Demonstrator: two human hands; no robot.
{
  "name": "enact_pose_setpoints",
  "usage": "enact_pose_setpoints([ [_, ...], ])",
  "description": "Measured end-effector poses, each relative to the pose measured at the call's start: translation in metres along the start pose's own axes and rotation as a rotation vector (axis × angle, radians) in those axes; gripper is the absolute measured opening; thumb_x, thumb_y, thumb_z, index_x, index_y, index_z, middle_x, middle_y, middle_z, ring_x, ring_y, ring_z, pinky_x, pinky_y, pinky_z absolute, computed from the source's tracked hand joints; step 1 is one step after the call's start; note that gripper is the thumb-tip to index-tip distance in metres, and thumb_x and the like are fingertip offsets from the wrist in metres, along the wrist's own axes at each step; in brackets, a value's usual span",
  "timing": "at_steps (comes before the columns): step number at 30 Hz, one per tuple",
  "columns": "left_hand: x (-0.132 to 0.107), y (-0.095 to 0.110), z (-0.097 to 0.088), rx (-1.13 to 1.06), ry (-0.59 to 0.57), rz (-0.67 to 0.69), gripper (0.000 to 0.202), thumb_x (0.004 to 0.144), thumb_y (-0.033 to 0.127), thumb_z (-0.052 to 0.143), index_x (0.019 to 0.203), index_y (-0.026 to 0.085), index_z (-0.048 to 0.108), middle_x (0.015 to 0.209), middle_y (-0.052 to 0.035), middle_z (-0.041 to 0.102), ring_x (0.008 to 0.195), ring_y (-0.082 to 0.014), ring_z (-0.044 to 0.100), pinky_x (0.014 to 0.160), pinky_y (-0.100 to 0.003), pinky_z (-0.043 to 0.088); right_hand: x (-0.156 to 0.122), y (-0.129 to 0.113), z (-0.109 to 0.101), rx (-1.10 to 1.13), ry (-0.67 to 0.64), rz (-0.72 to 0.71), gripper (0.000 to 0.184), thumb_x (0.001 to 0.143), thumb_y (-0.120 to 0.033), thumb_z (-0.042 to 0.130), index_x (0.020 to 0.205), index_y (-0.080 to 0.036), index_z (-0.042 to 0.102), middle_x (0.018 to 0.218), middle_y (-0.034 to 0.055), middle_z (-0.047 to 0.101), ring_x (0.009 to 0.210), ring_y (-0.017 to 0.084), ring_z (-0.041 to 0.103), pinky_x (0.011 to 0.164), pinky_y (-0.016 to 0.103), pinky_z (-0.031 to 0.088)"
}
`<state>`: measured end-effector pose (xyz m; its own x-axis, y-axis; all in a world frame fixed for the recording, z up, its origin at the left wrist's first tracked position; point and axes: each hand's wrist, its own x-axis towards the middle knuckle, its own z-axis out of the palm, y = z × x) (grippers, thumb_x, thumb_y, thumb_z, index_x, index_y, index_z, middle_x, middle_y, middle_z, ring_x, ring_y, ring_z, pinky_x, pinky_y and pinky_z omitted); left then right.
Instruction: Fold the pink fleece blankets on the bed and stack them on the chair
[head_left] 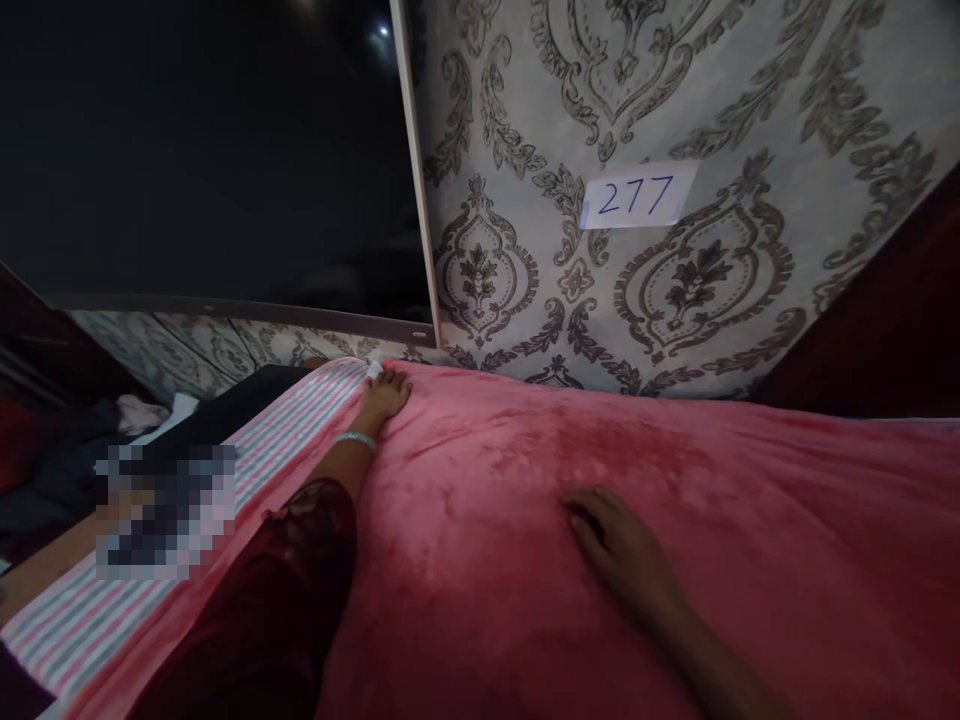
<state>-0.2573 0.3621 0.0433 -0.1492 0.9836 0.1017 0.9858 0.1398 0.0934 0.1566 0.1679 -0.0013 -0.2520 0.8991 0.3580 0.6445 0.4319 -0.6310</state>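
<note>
A pink plush blanket (675, 520) covers the bed in front of me. My left hand (384, 395) reaches to the far left corner of the blanket, fingers curled over its edge next to a small white tag. A silver bangle (354, 440) is on that wrist, and the sleeve is dark red. My right hand (615, 545) lies flat on the middle of the blanket, fingers stretched out and pressing on the fabric.
A striped pink and grey sheet (247, 470) shows under the blanket on the left. A patterned wall with a paper label "277" (637, 195) stands behind the bed. A large dark screen (210, 150) hangs at the upper left. Clothes lie on the left.
</note>
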Motion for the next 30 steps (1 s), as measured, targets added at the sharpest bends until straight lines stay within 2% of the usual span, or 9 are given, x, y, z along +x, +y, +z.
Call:
enact_pose_setpoints([
  [3,0.003,0.005,-0.015,0.039,-0.075,0.002,0.057,0.101,0.04,0.033,0.15,0.017,0.048,0.161,-0.0168,0.04,0.15,-0.0321,0.034,0.119,-0.06,0.026,0.002,-0.004,-0.001,-0.013,-0.008,-0.006,0.026,0.093,-0.025,0.046,0.102,-0.022,0.07,0.103,0.0088,0.069,0.096,0.022,0.066,0.085,0.035,0.053],
  [6,-0.008,0.023,-0.026,0.077,-0.097,0.02,0.059,0.101,0.046,0.031,0.146,0.014,0.053,0.157,-0.0212,0.045,0.148,-0.0361,0.037,0.117,-0.064,0.027,0.005,-0.007,-0.002,-0.038,-0.01,-0.017,0.024,0.091,-0.018,0.048,0.102,-0.021,0.07,0.103,0.0083,0.068,0.097,0.021,0.064,0.086,0.034,0.051],
  [12,-0.062,0.057,-0.012,0.105,-0.12,0.254,0.062,0.102,0.048,0.028,0.16,0.024,0.033,0.169,-0.0116,0.025,0.156,-0.0309,0.022,0.121,-0.061,0.022,0.009,-0.007,0.0,-0.056,-0.01,0.0,0.021,0.089,-0.011,0.052,0.098,-0.018,0.07,0.101,0.0077,0.067,0.096,0.019,0.061,0.086,0.031,0.049],
  [17,-0.072,0.06,-0.018,0.139,-0.128,0.147,0.064,0.102,0.045,0.025,0.161,0.021,0.03,0.17,-0.0131,0.022,0.156,-0.0342,0.021,0.118,-0.063,0.026,0.012,-0.007,0.001,-0.03,-0.013,0.013,0.021,0.089,-0.009,0.055,0.1,-0.019,0.07,0.103,0.0072,0.067,0.098,0.018,0.061,0.087,0.03,0.047],
  [20,-0.068,0.073,-0.031,0.162,-0.154,0.072,0.063,0.1,0.045,0.03,0.157,0.02,0.039,0.164,-0.0181,0.034,0.15,-0.0396,0.033,0.112,-0.067,0.033,0.015,-0.011,0.0,-0.043,-0.02,0.027,0.019,0.09,-0.009,0.057,0.099,-0.018,0.07,0.103,0.0077,0.067,0.099,0.019,0.06,0.089,0.031,0.046],
  [22,-0.067,0.093,-0.033,0.146,-0.159,0.059,0.061,0.099,0.046,0.03,0.152,0.019,0.046,0.158,-0.0209,0.044,0.144,-0.04,0.043,0.108,-0.065,0.04,0.017,-0.016,-0.002,-0.049,-0.025,0.034,0.017,0.091,-0.01,0.057,0.099,-0.018,0.071,0.103,0.0087,0.067,0.099,0.02,0.06,0.089,0.032,0.046],
  [23,-0.068,0.107,-0.032,0.122,-0.157,0.103,0.061,0.099,0.045,0.03,0.151,0.018,0.046,0.157,-0.0207,0.046,0.144,-0.0382,0.044,0.108,-0.062,0.041,0.019,-0.019,-0.003,-0.048,-0.03,0.035,0.016,0.091,-0.011,0.057,0.098,-0.017,0.071,0.104,0.0092,0.068,0.099,0.02,0.06,0.089,0.032,0.046],
  [27,-0.081,0.172,-0.012,-0.007,-0.15,0.462,0.065,0.098,0.04,0.03,0.158,0.015,0.034,0.166,-0.0133,0.033,0.155,-0.0251,0.027,0.118,-0.049,0.036,0.025,-0.024,-0.01,0.028,0.011,0.069,0.016,0.091,-0.01,0.058,0.1,-0.017,0.069,0.105,0.0083,0.07,0.098,0.02,0.061,0.088,0.03,0.046],
  [30,-0.097,0.21,0.006,0.003,-0.127,0.517,0.065,0.098,0.038,0.028,0.159,0.014,0.032,0.167,-0.0139,0.028,0.156,-0.0257,0.023,0.12,-0.054,0.03,0.03,-0.022,-0.015,0.138,0.093,0.148,0.015,0.091,-0.009,0.056,0.094,-0.018,0.067,0.098,0.0042,0.071,0.089,0.016,0.062,0.08,0.026,0.046],
])
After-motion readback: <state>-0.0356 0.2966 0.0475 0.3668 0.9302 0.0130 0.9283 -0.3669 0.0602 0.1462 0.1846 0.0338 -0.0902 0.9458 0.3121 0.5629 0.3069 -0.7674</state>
